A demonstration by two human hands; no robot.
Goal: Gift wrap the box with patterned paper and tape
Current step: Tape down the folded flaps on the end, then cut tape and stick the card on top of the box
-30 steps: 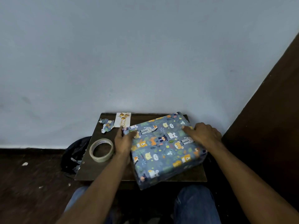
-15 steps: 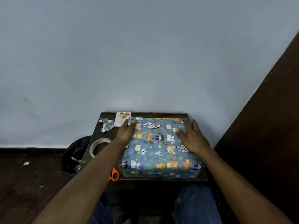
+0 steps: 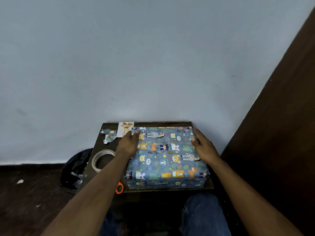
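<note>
The wrapped box (image 3: 167,156), covered in blue paper printed with cartoon animals and leaves, lies flat on the small dark desk (image 3: 201,187), filling most of its right and middle part, with its far edge close to the pale wall (image 3: 153,57). The paper covers every side that shows, and the near side face hangs close to the desk's front edge.

The left hand (image 3: 128,145) rests on the box's far left corner, fingers straight and lying along the left edge, holding nothing. The right hand (image 3: 203,147) lies flat against the box's right edge near the far right corner, fingers extended and spread over the paper, thumb on the top face. Both hands touch the box and grip nothing.

Left of the box, a roll of clear tape (image 3: 102,160) lies flat on the desk, partly crossed by the left forearm. An orange scissor handle (image 3: 119,188) peeks out beside the forearm at the desk's front edge. At the far left corner sit scraps of patterned paper (image 3: 109,135) and a white card with gold ornaments (image 3: 125,127), just beside the left fingertips. A black bag (image 3: 75,169) sits on the floor beside the desk. Blue jeans (image 3: 202,213) show below.
</note>
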